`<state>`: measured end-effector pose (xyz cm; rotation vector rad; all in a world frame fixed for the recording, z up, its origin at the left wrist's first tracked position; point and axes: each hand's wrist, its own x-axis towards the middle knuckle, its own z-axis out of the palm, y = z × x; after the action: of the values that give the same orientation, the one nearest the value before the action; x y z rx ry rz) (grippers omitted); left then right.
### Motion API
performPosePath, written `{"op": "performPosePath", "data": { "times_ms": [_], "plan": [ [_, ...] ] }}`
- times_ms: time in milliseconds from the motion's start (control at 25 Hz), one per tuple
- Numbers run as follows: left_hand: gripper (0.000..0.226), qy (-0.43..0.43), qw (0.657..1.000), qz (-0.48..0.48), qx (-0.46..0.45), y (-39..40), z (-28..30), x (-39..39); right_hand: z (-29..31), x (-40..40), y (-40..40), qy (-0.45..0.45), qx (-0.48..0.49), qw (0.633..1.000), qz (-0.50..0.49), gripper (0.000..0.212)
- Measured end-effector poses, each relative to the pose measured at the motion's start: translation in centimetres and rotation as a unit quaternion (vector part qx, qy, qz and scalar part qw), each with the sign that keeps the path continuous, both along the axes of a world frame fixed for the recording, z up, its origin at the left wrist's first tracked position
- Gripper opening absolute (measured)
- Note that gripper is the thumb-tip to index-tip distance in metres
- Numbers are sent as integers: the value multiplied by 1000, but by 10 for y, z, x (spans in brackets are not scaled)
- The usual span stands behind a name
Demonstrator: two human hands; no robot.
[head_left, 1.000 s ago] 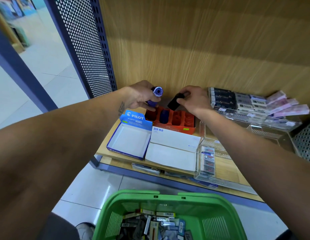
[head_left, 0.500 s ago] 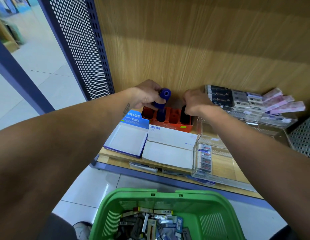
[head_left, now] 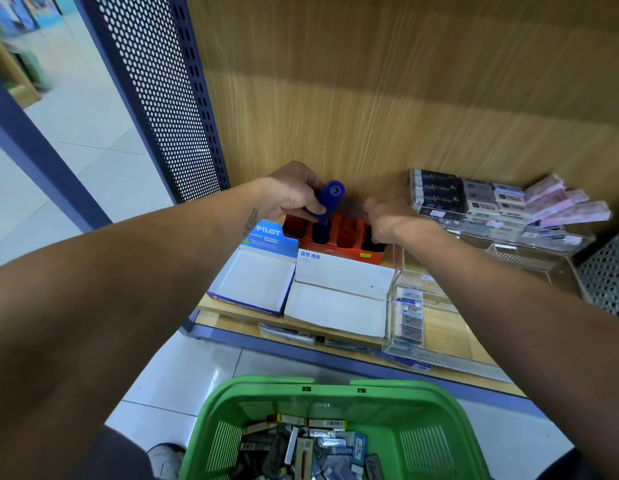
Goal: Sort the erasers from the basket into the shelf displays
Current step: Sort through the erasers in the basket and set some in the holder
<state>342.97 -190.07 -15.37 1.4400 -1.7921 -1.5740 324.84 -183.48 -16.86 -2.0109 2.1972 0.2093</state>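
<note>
- Blue cylindrical eraser (head_left: 327, 204) gripped in left hand (head_left: 294, 195), tilted over the orange slotted display (head_left: 339, 237) at the back of the shelf.
- Right hand (head_left: 387, 216) curled at the display's right end over a dark eraser; actual hold impossible to tell.
- Probably light, stiff-cased, slightly slick; best pinched mid-barrel, lowered straight into a slot.
- More erasers waiting in green basket (head_left: 439, 403).

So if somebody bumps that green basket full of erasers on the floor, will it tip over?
Probably not. The green basket looks wide and low, so it should slide rather than tip. The packaged erasers lie loose in a heap at its bottom, so they would likely shuffle about. Its thin slotted plastic walls may flex a little when pushed.
</note>
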Motion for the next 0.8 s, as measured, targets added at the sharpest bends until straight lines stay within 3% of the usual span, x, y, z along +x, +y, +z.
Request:
{"op": "performPosePath", "data": {
  "times_ms": [80, 160, 240, 280, 320, 400, 480, 600, 800],
  "plan": [
    [33, 4, 1000, -2, 1, 1, 1, 0, 12, 3, -5, -11, 11, 1000, -1, 30],
    [29, 3, 1000, 1, -8, 2, 2, 0, 23, 5, -15, -122, -27, 992, -35, 32],
    [27, 9, 1000, 7, -23, 2, 3, 1, 32, 13, -20, -366, -39, 926, -82, 42],
    [26, 18, 999, 12, -30, 1, 2, 1, 32, 17, -20, -456, -46, 883, -101, 40],
    [26, 20, 999, 16, -39, 0, 2, 1, 30, 20, -21, -491, -70, 862, -108, 33],
    [26, -45, 993, 20, -106, -5, -2, 2, 22, 20, -23, -423, -149, 889, -95, 25],
    [26, -159, 966, -8, -206, -10, -4, 5, 10, 15, -26, -311, -213, 923, -75, 29],
    [30, -238, 910, -128, -314, -8, -4, 9, -11, 14, -31, -263, -202, 942, -59, 28],
    [54, -292, 844, -296, -339, -5, -16, 16, -35, 22, -35, -227, -171, 959, 0, 24]
  ]
}}
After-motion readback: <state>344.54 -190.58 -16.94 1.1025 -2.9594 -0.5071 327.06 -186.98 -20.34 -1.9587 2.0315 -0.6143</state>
